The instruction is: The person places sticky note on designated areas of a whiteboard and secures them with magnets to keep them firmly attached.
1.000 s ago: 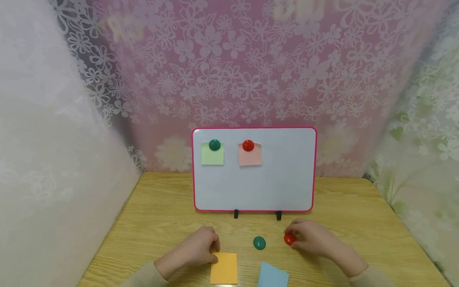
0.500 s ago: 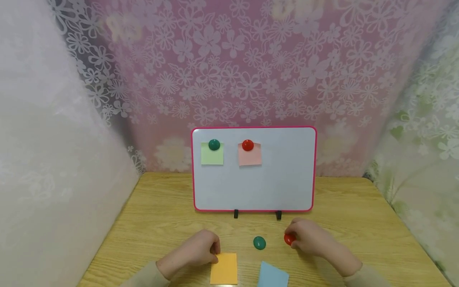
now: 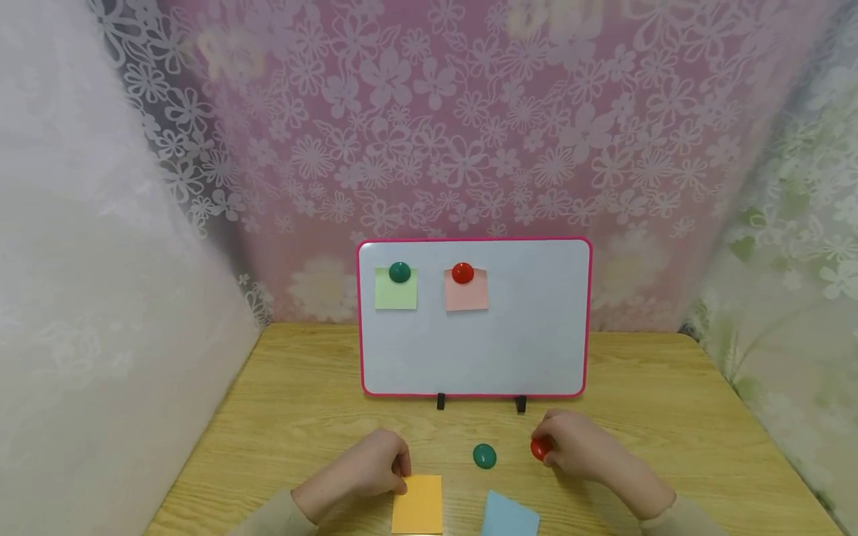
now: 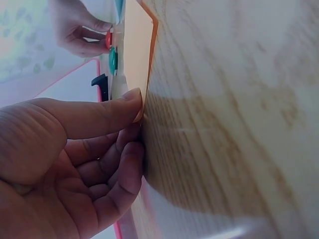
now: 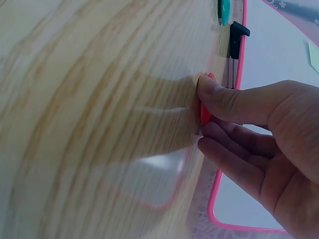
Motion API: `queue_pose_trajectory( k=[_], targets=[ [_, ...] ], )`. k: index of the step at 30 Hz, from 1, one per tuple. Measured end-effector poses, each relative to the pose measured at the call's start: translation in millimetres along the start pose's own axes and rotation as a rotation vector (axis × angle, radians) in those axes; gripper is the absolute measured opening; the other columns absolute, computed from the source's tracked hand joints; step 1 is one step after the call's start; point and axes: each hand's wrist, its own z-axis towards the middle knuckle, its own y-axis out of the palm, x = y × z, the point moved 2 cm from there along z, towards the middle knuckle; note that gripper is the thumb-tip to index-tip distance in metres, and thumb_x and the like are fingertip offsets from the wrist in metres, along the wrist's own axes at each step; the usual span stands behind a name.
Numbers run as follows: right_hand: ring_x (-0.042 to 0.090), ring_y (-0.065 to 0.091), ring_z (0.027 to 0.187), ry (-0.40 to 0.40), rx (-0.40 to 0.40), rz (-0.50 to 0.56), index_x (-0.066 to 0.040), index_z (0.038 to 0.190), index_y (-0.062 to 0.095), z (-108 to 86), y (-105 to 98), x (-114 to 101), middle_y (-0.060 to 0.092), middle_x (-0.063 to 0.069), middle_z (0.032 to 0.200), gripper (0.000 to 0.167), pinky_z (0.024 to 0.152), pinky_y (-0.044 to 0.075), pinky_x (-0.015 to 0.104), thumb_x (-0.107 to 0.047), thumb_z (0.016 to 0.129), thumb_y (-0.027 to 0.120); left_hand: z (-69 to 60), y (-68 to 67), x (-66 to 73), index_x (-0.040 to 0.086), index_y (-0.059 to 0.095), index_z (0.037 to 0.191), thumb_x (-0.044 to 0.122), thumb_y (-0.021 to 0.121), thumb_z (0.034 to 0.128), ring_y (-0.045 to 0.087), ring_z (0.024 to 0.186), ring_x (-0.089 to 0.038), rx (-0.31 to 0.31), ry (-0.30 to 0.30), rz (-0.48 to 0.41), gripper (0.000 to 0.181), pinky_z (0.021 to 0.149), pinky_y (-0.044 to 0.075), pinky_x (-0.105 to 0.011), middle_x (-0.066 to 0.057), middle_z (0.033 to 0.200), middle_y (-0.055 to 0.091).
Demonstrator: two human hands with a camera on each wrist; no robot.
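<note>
The head view crops a blue note (image 3: 510, 516). The right hand (image 3: 575, 447), angled toward ten o'clock, pinches a partly hidden red magnet (image 3: 538, 448) at the view's five; the left hand (image 3: 375, 463), angled toward two, pinches an orange note (image 3: 419, 506) at six.

A square of orange paper (image 3: 417, 508) is lying on the table (image 3: 302, 417), and the left hand (image 3: 377, 461) is pinching its far left corner. A shiny red magnet (image 3: 539, 449) (round, like a big button) is sitting near the board (image 3: 529, 335), and the right hand (image 3: 578, 445) is holding it with thumb and fingers. A round green magnet (image 3: 485, 456) is lying between the hands, and some blue paper (image 3: 509, 515) is lying crooked nearby.
</note>
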Motion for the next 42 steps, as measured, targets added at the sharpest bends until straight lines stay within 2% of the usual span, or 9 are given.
queue_pose_trajectory(
  k=[8, 15, 29, 42],
  targets=[
    [0.013, 0.062, 0.083, 0.037, -0.022, 0.016, -0.007, 0.102, 0.082, 0.5, -1.1, -3.0, 0.067, -0.006, 0.095, 0.027, 0.075, 0.058, 0.036, -0.003, 0.078, 0.093, -0.6, -1.6, 2.6, 0.012, 0.071, 0.076, -0.001, 0.093, 0.0781, 0.052, 0.063, -0.001, -0.006, 0.007, 0.008, 0.026, 0.06, 0.049, -0.023, 0.011, 0.069, 0.059],
    [0.012, 0.061, 0.084, 0.058, -0.034, 0.027, -0.007, 0.103, 0.082, 0.8, -0.9, -4.0, 0.067, -0.006, 0.096, 0.026, 0.075, 0.058, 0.035, -0.004, 0.079, 0.093, -0.9, -1.0, -0.4, 0.011, 0.072, 0.076, -0.002, 0.093, 0.0782, 0.053, 0.063, -0.002, -0.007, 0.007, -0.023, 0.025, 0.06, 0.05, -0.023, 0.01, 0.069, 0.061],
    [0.011, 0.062, 0.084, -0.001, -0.002, 0.005, -0.007, 0.103, 0.082, -0.7, 1.2, -1.3, 0.067, -0.005, 0.095, 0.027, 0.074, 0.058, 0.034, -0.004, 0.079, 0.094, -1.6, 0.0, -2.5, 0.011, 0.072, 0.075, -0.003, 0.092, 0.0781, 0.053, 0.062, -0.001, 0.011, 0.014, -0.046, 0.025, 0.059, 0.05, -0.023, 0.01, 0.068, 0.061],
    [0.01, 0.062, 0.085, -0.023, 0.012, 0.047, -0.007, 0.106, 0.082, -4.9, 3.0, 5.1, 0.067, -0.006, 0.096, 0.028, 0.073, 0.057, 0.032, -0.005, 0.08, 0.093, -1.5, 3.8, -7.2, 0.015, 0.073, 0.076, -0.001, 0.087, 0.0843, 0.053, 0.062, -0.001, 0.016, 0.033, -0.046, 0.023, 0.059, 0.049, -0.022, 0.013, 0.069, 0.061]
  ],
)
